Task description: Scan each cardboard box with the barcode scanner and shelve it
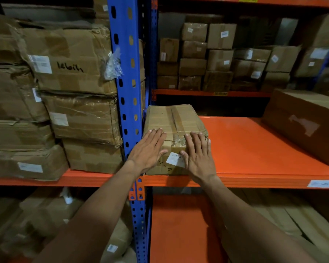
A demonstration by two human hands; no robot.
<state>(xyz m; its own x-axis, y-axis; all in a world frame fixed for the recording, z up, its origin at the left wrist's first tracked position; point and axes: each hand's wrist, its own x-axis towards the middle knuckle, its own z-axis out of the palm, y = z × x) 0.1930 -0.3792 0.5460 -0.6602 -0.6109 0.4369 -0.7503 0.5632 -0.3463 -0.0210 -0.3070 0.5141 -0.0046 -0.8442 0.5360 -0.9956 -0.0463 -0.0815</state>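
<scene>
A taped cardboard box (176, 120) with a small white label on its near face sits at the left end of the orange shelf (254, 149), against the blue upright. My left hand (148, 150) lies flat on the box's near left corner, fingers spread. My right hand (198, 154) lies flat on its near right corner, beside the label. Neither hand grips anything. No barcode scanner is in view.
A blue rack upright (127, 92) stands just left of the box. Stacked worn boxes (74, 92) fill the left bay. A large box (308, 124) sits at the shelf's right end. More boxes (217, 57) are stacked on a rack behind. A lower orange shelf (179, 224) lies below.
</scene>
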